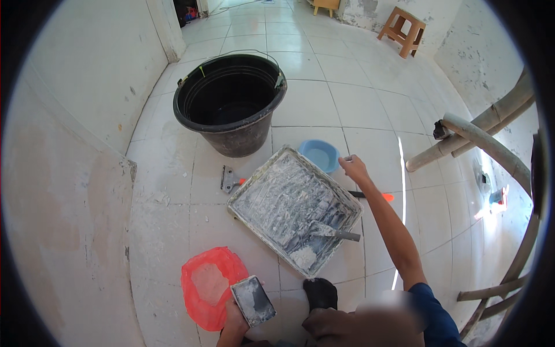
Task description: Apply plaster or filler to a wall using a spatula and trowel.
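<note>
My left hand (234,317) holds a small rectangular dark container (253,301) smeared with white paste, tilted beside an open red plastic bag (191,298) of whitish powder. Out to the right, my right hand (355,170) has its fingers closed at the right rim of a light blue bowl (319,155). That bowl sits on the floor against a large shallow tray (263,246) coated in grey-white paste. In the tray, a putty knife (346,235) lies by a lump of white material, its handle crossing the edge.
A big black bucket (245,133) with a wire handle stands beyond the tray. A scraper head (228,180) and a black-and-orange handle (386,197) stick out from opposite tray sides. Bamboo poles (491,124) lean at right; a brown stool (403,32) stands farther back. Tiled floor surrounds everything.
</note>
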Motion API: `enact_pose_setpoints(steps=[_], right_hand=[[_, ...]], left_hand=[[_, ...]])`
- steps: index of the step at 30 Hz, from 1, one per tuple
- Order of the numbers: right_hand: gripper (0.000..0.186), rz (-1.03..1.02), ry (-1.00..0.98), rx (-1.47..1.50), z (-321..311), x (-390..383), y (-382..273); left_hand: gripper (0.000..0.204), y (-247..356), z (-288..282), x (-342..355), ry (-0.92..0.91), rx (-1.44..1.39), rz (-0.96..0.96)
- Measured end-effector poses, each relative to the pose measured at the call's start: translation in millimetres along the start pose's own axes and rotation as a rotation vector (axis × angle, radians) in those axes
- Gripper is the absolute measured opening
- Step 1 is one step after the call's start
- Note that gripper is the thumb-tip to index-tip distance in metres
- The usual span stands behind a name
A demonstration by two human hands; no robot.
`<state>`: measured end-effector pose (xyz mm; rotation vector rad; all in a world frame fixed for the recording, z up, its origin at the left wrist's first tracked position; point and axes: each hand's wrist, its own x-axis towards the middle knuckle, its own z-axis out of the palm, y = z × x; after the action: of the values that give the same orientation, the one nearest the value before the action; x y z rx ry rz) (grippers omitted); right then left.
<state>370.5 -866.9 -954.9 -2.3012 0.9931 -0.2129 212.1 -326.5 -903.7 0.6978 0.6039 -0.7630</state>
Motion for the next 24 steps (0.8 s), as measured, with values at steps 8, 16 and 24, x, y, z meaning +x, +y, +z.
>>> enact_pose_setpoints(steps=[8, 16, 24], right_hand=[[0.034, 0.204, -0.379, 0.488, 29, 19, -20], [0.027, -0.168, 0.306, 1.021, -68, 29, -84], [0.018, -0.833, 0.065, 0.151, -22, 44, -392]], left_hand=[[0.056, 11, -18, -11, -0.006, 0.101, 0.108], [0.054, 27, -16, 18, -0.024, 0.071, 0.138], [0.049, 39, -17, 21, 0.013, 0.042, 0.126]])
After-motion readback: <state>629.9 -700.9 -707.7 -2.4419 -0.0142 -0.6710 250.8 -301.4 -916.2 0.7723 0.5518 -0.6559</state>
